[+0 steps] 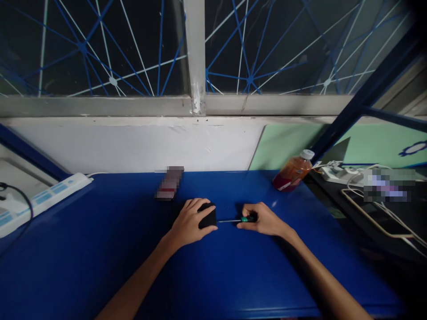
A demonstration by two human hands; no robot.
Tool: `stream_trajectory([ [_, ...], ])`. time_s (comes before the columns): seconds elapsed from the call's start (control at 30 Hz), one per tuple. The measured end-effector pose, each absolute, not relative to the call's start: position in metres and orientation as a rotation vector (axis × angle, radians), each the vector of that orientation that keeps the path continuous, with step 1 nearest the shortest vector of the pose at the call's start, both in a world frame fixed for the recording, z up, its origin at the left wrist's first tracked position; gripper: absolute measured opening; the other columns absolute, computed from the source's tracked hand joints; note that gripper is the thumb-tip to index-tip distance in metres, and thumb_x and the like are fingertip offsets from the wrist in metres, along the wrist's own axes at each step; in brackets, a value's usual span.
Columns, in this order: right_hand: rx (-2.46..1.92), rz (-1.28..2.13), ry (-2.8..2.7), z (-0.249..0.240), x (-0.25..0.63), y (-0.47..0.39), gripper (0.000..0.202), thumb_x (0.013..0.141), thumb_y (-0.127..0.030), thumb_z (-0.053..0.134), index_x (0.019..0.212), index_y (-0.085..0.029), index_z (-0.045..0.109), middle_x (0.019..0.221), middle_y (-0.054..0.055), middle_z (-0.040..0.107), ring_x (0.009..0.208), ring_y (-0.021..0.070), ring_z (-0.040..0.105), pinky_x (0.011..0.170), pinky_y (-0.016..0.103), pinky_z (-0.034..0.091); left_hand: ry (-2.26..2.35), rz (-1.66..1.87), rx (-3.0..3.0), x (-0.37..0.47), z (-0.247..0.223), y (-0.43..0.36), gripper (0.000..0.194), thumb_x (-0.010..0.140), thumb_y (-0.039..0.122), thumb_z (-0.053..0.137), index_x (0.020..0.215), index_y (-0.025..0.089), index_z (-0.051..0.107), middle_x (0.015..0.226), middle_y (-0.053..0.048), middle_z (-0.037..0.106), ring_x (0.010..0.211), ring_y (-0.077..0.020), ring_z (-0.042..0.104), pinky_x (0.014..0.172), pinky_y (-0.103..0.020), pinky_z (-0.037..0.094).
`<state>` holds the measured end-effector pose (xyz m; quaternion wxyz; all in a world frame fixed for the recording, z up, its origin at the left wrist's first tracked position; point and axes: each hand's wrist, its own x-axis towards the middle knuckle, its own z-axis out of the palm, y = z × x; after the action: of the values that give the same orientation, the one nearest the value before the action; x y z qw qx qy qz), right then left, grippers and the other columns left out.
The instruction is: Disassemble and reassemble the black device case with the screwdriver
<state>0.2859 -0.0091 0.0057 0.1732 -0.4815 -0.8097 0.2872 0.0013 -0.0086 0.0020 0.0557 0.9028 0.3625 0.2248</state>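
Note:
My left hand (192, 222) is closed around a small black box-shaped object (208, 216) on the blue tabletop (227, 271). Its kind is hard to make out, since the fingers cover much of it. To the right, my right hand (265, 219) grips a screwdriver (246, 219) by its green and black handle. The thin metal shaft points left, and its tip meets or nearly meets the right side of the black object; contact cannot be told for sure.
A dark, pixel-blurred object (170, 183) lies behind my left hand. At the back right stands a capped drink bottle (293, 171). A white power strip (46, 202) runs along the left edge. Cables and a phone (375, 213) lie on a dark surface at right. Blue posts flank the table.

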Motion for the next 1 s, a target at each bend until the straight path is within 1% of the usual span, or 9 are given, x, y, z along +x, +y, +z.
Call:
stream_trajectory([
  [0.13, -1.391, 0.778, -2.256, 0.000, 0.282, -0.012, 0.041, 0.078, -0.057, 0.061, 0.069, -0.018, 0.052, 0.061, -0.004, 0.053, 0.055, 0.0095, 0.041, 0.054, 0.023, 0.030, 1.131, 0.696, 2.726, -0.001, 0.004, -0.012, 0.045, 0.084, 0.042, 0.063, 0.125, 0.023, 0.056, 0.125, -0.012, 0.054, 0.116, -0.0312, 0.048, 0.094, -0.050, 0.042],
  [0.3, -1.463, 0.779, -2.214, -0.006, 0.280, -0.012, 0.039, 0.080, -0.055, 0.059, 0.068, -0.019, 0.054, 0.057, -0.004, 0.050, 0.052, 0.0101, 0.041, 0.052, 0.024, 0.030, 1.133, 0.691, 2.707, -0.004, 0.005, -0.013, 0.047, 0.083, 0.042, 0.065, 0.124, 0.022, 0.056, 0.125, -0.012, 0.054, 0.115, -0.0315, 0.048, 0.093, -0.051, 0.043],
  [0.37, -1.472, 0.790, -2.214, -0.006, 0.280, -0.013, 0.038, 0.081, -0.055, 0.058, 0.069, -0.019, 0.054, 0.059, -0.003, 0.052, 0.053, 0.0107, 0.044, 0.052, 0.024, 0.031, 1.138, 0.689, 2.701, -0.005, 0.005, -0.013, 0.047, 0.083, 0.043, 0.065, 0.124, 0.023, 0.056, 0.125, -0.012, 0.054, 0.115, -0.0316, 0.048, 0.094, -0.052, 0.043],
  [0.53, -1.459, 0.784, -2.295, -0.002, 0.280, -0.013, 0.034, 0.082, -0.053, 0.058, 0.074, -0.019, 0.056, 0.065, -0.002, 0.056, 0.057, 0.0118, 0.049, 0.060, 0.025, 0.035, 1.143, 0.642, 2.681, -0.006, 0.004, -0.010, 0.047, 0.083, 0.043, 0.065, 0.125, 0.023, 0.056, 0.127, -0.011, 0.054, 0.116, -0.0320, 0.048, 0.094, -0.053, 0.042],
  [0.63, -1.432, 0.800, -2.348, 0.003, 0.279, -0.009, 0.033, 0.084, -0.051, 0.056, 0.073, -0.019, 0.055, 0.062, -0.002, 0.054, 0.056, 0.0117, 0.047, 0.058, 0.025, 0.034, 1.177, 0.672, 2.656, -0.005, 0.007, -0.006, 0.047, 0.083, 0.043, 0.064, 0.125, 0.022, 0.056, 0.126, -0.013, 0.055, 0.115, -0.0325, 0.049, 0.095, -0.054, 0.041],
  [0.73, -1.402, 0.812, -2.333, 0.007, 0.277, -0.005, 0.031, 0.088, -0.044, 0.050, 0.070, -0.019, 0.053, 0.057, -0.003, 0.050, 0.052, 0.0109, 0.043, 0.054, 0.025, 0.032, 1.195, 0.712, 2.659, -0.005, 0.011, -0.003, 0.045, 0.082, 0.042, 0.065, 0.122, 0.023, 0.058, 0.125, -0.013, 0.056, 0.115, -0.0327, 0.050, 0.095, -0.054, 0.041],
  [0.83, -1.337, 0.844, -2.336, 0.007, 0.278, -0.006, 0.029, 0.091, -0.037, 0.046, 0.068, -0.019, 0.054, 0.058, -0.002, 0.052, 0.053, 0.0111, 0.046, 0.054, 0.025, 0.032, 1.130, 0.686, 2.663, -0.007, 0.010, -0.005, 0.046, 0.081, 0.042, 0.067, 0.123, 0.023, 0.058, 0.126, -0.012, 0.056, 0.114, -0.0320, 0.051, 0.093, -0.052, 0.043],
  [0.9, -1.296, 0.868, -2.302, 0.005, 0.279, -0.007, 0.028, 0.091, -0.033, 0.046, 0.071, -0.019, 0.056, 0.064, -0.001, 0.058, 0.057, 0.0117, 0.050, 0.059, 0.025, 0.035, 1.101, 0.679, 2.670, -0.008, 0.008, -0.008, 0.047, 0.081, 0.044, 0.066, 0.123, 0.024, 0.057, 0.127, -0.012, 0.055, 0.115, -0.0317, 0.050, 0.094, -0.051, 0.042],
  [1.0, -1.268, 0.934, -2.253, 0.006, 0.281, -0.010, 0.031, 0.091, -0.037, 0.048, 0.070, -0.017, 0.059, 0.066, 0.000, 0.060, 0.059, 0.0122, 0.051, 0.059, 0.024, 0.036, 1.084, 0.737, 2.698, -0.008, 0.005, -0.010, 0.044, 0.082, 0.046, 0.065, 0.120, 0.024, 0.060, 0.125, -0.011, 0.056, 0.114, -0.0307, 0.051, 0.093, -0.050, 0.042],
])
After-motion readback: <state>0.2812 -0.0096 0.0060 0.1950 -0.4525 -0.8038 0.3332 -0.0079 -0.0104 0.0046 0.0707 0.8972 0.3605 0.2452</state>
